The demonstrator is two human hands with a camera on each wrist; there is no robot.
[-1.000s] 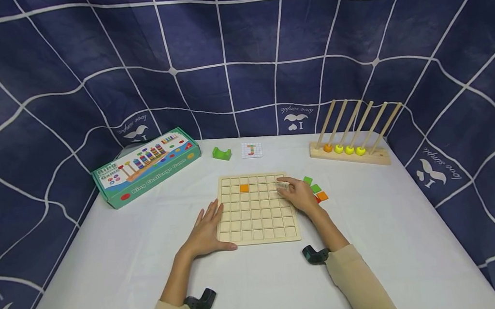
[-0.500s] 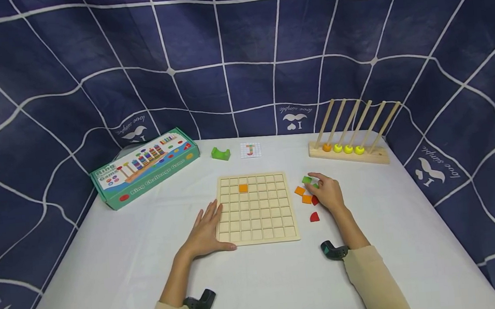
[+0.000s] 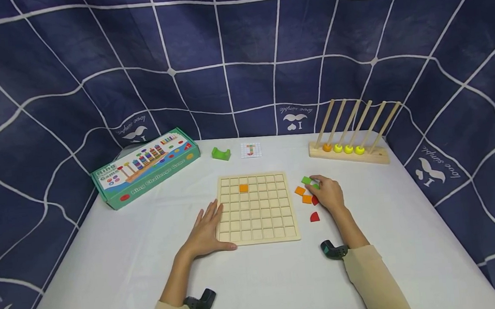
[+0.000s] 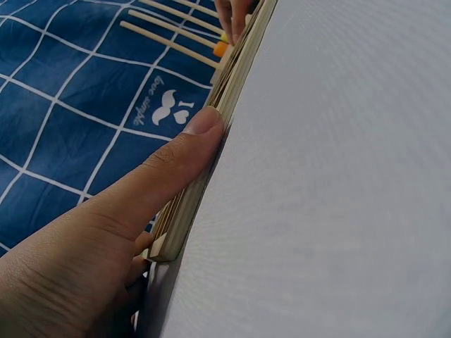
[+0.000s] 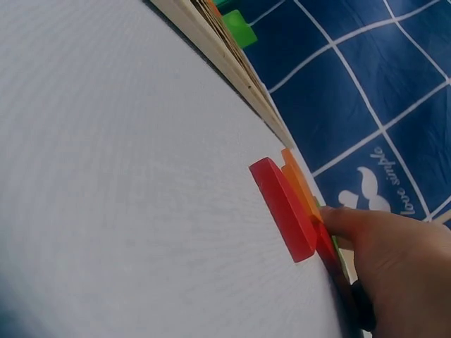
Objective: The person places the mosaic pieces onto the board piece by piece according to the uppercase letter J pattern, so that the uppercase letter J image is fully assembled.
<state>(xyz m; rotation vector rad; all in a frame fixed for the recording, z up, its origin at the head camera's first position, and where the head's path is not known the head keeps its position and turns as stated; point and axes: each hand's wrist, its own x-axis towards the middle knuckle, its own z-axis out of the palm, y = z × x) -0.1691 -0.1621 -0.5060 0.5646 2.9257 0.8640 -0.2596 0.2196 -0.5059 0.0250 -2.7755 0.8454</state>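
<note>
A square wooden grid board (image 3: 260, 208) lies on the table in the head view, with one orange tile (image 3: 243, 188) in its upper part. My left hand (image 3: 205, 229) rests at the board's lower left, fingers spread along the left edge and thumb (image 4: 176, 158) against the front edge. Right of the board, my right hand (image 3: 326, 193) reaches into a small pile of tiles. Its thumb and index finger are at the green tiles (image 3: 306, 180); whether they pinch one is unclear. Orange tiles (image 3: 300, 190) and a red quarter-round piece (image 3: 314, 216) lie beside the hand.
A green game box (image 3: 148, 167) stands at the back left. Near it are a green notched block (image 3: 221, 153) and a card with a coloured J (image 3: 251, 150). A wooden peg stand (image 3: 374, 156) with beads is at the back right.
My right hand has moved right from the board's upper right to the tile pile, then barely shifted. Orange and red pieces it hid are now visible. My left hand stays put.
</note>
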